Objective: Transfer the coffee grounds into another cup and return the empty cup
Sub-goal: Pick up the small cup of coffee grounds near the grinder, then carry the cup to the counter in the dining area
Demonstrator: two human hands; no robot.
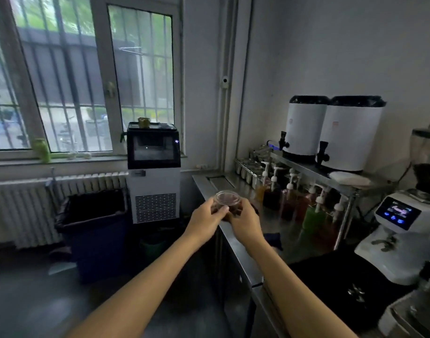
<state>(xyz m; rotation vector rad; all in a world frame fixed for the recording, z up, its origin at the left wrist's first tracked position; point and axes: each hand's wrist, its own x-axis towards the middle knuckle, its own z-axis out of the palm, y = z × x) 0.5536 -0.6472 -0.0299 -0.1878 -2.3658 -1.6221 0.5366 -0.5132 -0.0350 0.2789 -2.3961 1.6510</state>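
The clear plastic cup [227, 200] is small and round-rimmed, with a dark brown mass, seemingly coffee grounds, showing through its wall. It sits upright between both hands, held in the air over the near edge of the stainless steel counter [235, 236]. The left hand [207, 217] curls around its left side, fingers closed against the wall. The right hand [245, 219] wraps the lower right side from beneath. Whether a second cup is nested underneath cannot be told.
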